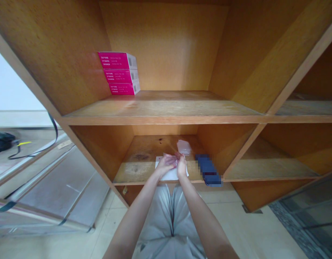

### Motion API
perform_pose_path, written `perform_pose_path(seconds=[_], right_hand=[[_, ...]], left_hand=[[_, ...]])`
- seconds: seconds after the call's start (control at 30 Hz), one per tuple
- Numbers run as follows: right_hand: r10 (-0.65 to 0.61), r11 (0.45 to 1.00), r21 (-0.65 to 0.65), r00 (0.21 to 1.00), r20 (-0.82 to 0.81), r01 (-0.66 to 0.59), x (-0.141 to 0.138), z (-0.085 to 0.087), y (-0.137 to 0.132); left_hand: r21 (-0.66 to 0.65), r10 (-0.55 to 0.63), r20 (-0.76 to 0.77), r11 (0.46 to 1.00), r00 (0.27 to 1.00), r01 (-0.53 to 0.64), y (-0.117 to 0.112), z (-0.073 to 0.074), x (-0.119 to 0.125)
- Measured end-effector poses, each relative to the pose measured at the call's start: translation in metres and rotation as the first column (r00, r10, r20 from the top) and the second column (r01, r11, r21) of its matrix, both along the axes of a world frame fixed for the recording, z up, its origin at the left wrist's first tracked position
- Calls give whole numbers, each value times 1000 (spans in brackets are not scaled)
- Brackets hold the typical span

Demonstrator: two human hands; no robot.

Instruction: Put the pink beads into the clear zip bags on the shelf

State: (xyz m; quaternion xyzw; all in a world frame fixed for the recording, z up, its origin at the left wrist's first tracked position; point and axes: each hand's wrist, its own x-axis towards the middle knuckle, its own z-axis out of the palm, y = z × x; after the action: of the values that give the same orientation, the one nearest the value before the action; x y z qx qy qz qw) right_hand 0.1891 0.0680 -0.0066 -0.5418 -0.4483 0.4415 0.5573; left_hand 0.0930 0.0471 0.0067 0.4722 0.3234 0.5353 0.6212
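Wood shelf edge [133,182] under wrists | L hand [166,164], R hand [182,167]: grips pinching clear bag [184,147] | blurred blue item [208,170] just R

Two hands work a clear plastic bag inside a wooden shelf unit

The left hand [166,164] and right hand [182,167] pinch the clear plastic bag [184,147] above a white sheet [169,175] on the lower shelf [160,120], beside a blurred blue object [208,169]; three stacked magenta boxes [118,73] sit on the shelf above.

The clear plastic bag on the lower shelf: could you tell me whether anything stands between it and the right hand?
Nothing visible does: the right hand meets the clear plastic bag at its lower edge; the blue object lies to the right.
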Motion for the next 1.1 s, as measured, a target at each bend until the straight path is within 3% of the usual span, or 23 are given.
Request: perform_pose_path(seconds=[0.2, 0.37, 0.67, 1.1], right_hand=[[40, 993, -109, 999, 2, -40, 1, 2, 0], [-6, 1000, -28, 997, -71, 4, 2, -8, 3], [-102, 988, 77, 932, -348, 137, 1, -19, 4], [-79, 990, 82, 937, -341, 113, 3, -25, 8]], left_hand=[[-5, 10, -46, 1000, 999, -10, -2, 5, -2], [-13, 3, -42, 1000, 999, -3, -5, 11, -5], [-60, 10, -84, 998, 996, -15, -9, 18, -8], [47, 6, -175, 999, 985, 2, 8, -4, -8]])
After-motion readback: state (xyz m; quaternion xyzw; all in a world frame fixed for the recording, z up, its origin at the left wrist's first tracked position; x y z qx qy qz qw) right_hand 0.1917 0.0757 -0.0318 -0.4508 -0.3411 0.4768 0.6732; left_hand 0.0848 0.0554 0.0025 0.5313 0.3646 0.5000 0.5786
